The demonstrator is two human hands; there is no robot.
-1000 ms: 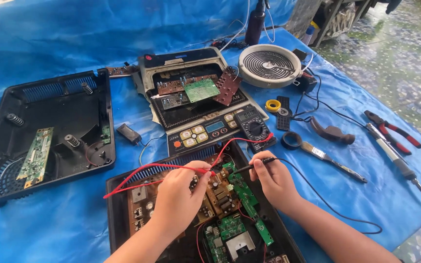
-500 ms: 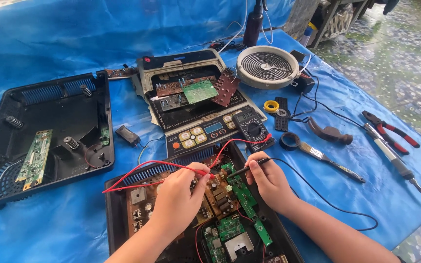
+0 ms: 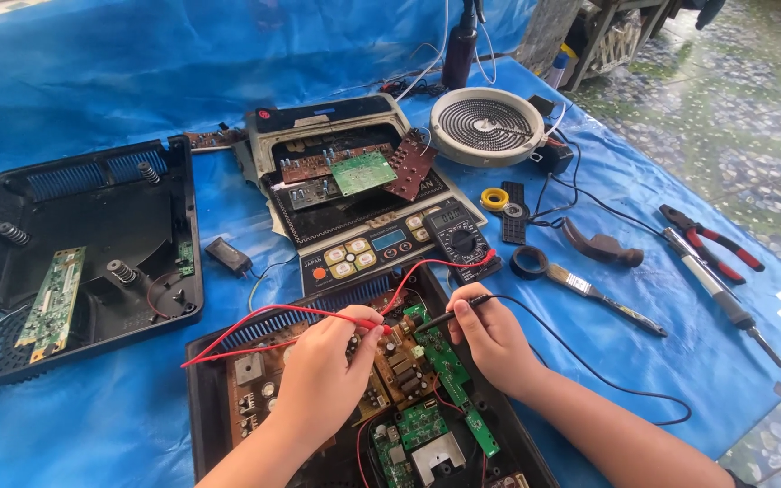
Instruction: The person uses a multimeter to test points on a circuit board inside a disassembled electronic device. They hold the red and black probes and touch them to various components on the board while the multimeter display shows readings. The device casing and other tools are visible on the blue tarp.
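Head view. The left hand [image 3: 323, 375] grips the red probe [image 3: 354, 318], fingers closed around its shaft, its tip set down on the brown circuit board [image 3: 390, 370] inside the open black casing [image 3: 205, 398] at the near edge of the table [image 3: 119, 81], which is covered by a blue sheet. The right hand [image 3: 490, 339] holds the black probe [image 3: 449, 314] pinched between thumb and fingers, its tip touching the same board near a narrow green board [image 3: 449, 370]. The two tips lie close together, not touching. The red lead [image 3: 255, 330] loops out to the left and runs back up to the multimeter [image 3: 461, 239], which lies just beyond the casing, against a control panel [image 3: 368, 248] with pale buttons.

Compared with the frames half a second and one second before, both hands sit on the same area of the board with the same grip; no clear displacement of either probe can be made out.

Surroundings: a second black casing [image 3: 137, 217] to the left, holding a green board [image 3: 51, 294]; an opened appliance body [image 3: 336, 163] with small boards behind the panel; a round heating coil [image 3: 485, 122] farther back; a roll of yellow tape [image 3: 494, 197]; a brush [image 3: 589, 289]; a soldering iron [image 3: 725, 298]; and red-handled pliers [image 3: 716, 239] at the right.
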